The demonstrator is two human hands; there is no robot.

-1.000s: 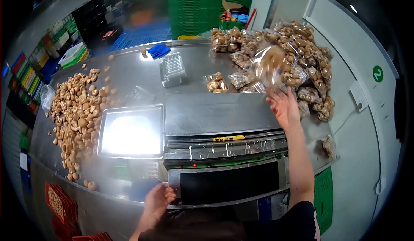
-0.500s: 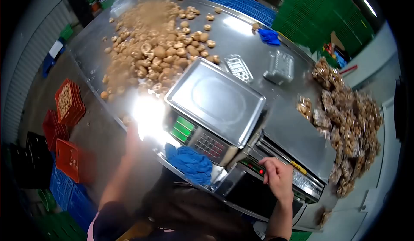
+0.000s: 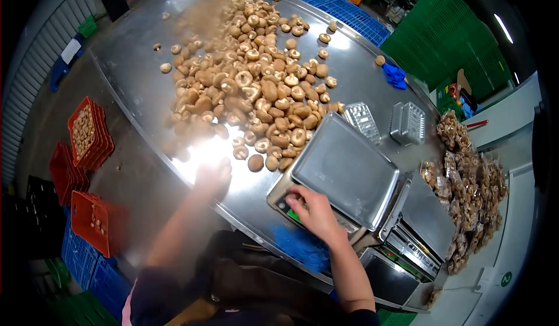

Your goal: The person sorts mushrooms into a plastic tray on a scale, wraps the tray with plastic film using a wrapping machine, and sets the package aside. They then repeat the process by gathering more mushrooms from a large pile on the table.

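Observation:
A large heap of brown mushrooms [image 3: 262,81] covers the middle of the metal table [image 3: 128,69]. My left hand [image 3: 211,177], blurred by a smear and glare, is at the table's near edge, below the heap; its fingers cannot be made out. With bent fingers, my right hand [image 3: 311,209] touches the front left part of the scale [image 3: 346,171], over its display; whether it grips the housing is unclear. The scale's steel plate carries nothing. Beside my right hand, a crumpled blue glove [image 3: 300,247] lies at the near edge.
Clear plastic trays [image 3: 407,123] and another tray [image 3: 362,121] lie behind the scale. The wrapping machine [image 3: 416,227] stands to its right, then a pile of packed mushrooms [image 3: 471,192]. Red crates [image 3: 96,224] stand on the floor at left. Blue gloves [image 3: 396,76] lie at the far edge.
My right hand has moved left from the wrapping machine to the scale's front. My left hand appears farther right, and the view has shifted, showing the table contents farther right.

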